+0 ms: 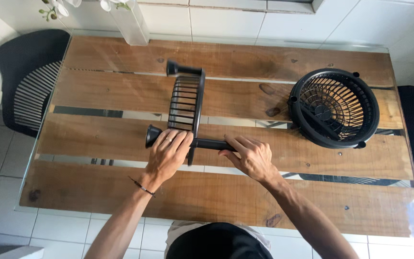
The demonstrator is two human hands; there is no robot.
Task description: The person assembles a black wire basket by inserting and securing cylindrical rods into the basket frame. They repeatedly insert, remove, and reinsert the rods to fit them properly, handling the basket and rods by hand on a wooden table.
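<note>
Two bare hands are working on a black wire rack (186, 101) in the middle of a wooden worktop (216, 201) with a glass sheet on top. The rack is standing up on its edge, and it has thin bars like a little fence. A black round cap is sticking out at its far end, and another is sticking out at the near end, to the left of the hands.

The left hand (167, 153) is lying over the near end of the rack. Its grip is curling down around the frame there, with the fingers close together, right beside the near round cap.

The right hand (249, 156) is reaching in from the other side. Its grip is partly open, and its fingertips are pressing on a black rod (212, 144) that is sticking out from the bottom of the rack.

A round black basket (335, 107) with wire ribs is sitting well apart on the right side of the worktop. A black chair (29, 76) is standing at the left end. A clear vase (129, 21) is standing at the far edge.
</note>
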